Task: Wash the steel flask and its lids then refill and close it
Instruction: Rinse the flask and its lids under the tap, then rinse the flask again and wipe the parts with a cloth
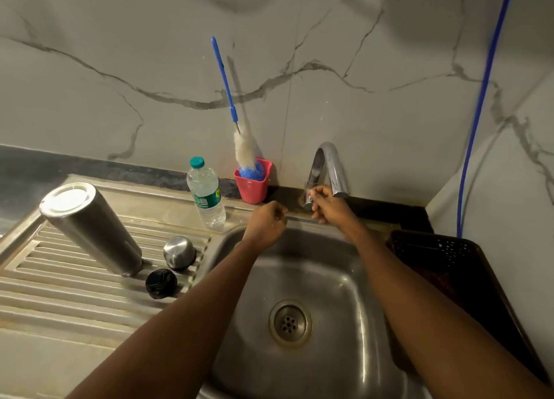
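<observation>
At a steel kitchen sink point(344, 293), the tap lever point(308, 202) is being pinched by the right hand point(326, 203), its grip clamped on the lever below the curved tap point(331, 167), while the left hand point(265, 223) is being held over the basin's rear rim, its grip loosely curled on nothing; no water is being seen at the spout. On the ribbed drainboard point(60, 290) to the left, the steel flask point(90, 227) is being stood mouth-down, base uppermost, with its domed steel lid point(179, 252) and black inner lid point(161, 283) lying just beside its mouth, both off it. Washing is being judged as probably finished, since flask and lids are being drained, though that cannot be confirmed; refilling and closing are not yet done. A capped plastic water bottle point(207, 197), possibly meant for the refill, is being shown upright at the drainboard's back edge, near a pink cup point(253, 187) in which a blue-handled bottle brush point(244, 146) is being propped against the marble-veined wall point(120, 53). A dark stone bench point(30, 170) is being glimpsed behind, a dark perforated basket point(434, 254) to the right, and a blue hose point(479, 98) is being run down the corner
</observation>
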